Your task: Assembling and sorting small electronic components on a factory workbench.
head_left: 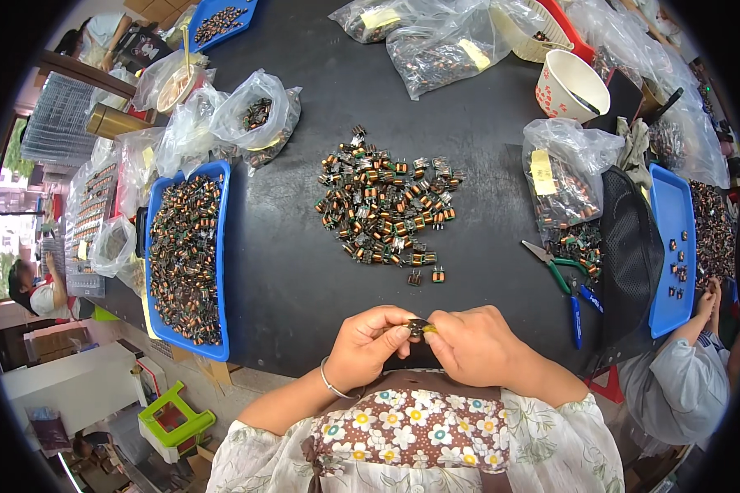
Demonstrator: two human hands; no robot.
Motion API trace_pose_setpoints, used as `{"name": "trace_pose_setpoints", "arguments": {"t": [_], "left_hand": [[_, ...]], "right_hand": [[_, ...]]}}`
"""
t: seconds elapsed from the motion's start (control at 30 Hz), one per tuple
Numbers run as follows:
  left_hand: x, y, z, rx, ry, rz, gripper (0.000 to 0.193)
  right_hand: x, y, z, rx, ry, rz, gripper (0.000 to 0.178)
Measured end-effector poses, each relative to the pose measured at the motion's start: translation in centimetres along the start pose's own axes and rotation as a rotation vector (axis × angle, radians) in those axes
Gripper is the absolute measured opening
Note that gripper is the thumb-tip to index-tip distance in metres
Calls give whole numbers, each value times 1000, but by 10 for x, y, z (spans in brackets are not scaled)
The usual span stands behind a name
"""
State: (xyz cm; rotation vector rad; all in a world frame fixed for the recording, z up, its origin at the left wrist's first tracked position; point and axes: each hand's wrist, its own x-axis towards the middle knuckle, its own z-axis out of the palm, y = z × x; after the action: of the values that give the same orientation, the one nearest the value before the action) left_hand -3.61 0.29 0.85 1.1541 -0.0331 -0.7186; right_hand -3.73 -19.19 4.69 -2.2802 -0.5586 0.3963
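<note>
My left hand (376, 338), with a bracelet at its wrist, pinches a small dark coil component (416, 325) at the table's near edge. My right hand (483, 345) is closed beside it, thumb and finger on a small yellow piece (429, 329) against the component. Most of that piece is hidden, so its kind cannot be told. Beyond my hands lies a loose heap of copper-wound coil components (386, 205). Two single coils sit at the heap's near side, one of them a copper-coloured coil (438, 275).
Left stands a blue tray (224, 271) full of coils, beside plastic bags (255, 107). Right lie green-handled pliers (551, 261), a blue-handled tool (577, 320), a bag of coils (563, 181) and black mesh (629, 255). Another person (682, 386) works by a second blue tray (670, 205).
</note>
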Motion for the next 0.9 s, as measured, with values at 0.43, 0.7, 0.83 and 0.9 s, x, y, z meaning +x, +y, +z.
{"name": "trace_pose_setpoints", "arguments": {"t": [0.43,0.7,0.83,0.9], "left_hand": [[0,0,0,-43,29,-2,15],[3,0,-1,-179,34,-53,17],[4,-1,-1,-183,21,-61,17],[4,-2,-2,-180,25,-60,18]], "right_hand": [[1,8,1,375,8,4,15],[1,4,5,87,154,-6,12],[1,3,6,46,160,-8,11],[1,3,8,0,242,-59,10]]}}
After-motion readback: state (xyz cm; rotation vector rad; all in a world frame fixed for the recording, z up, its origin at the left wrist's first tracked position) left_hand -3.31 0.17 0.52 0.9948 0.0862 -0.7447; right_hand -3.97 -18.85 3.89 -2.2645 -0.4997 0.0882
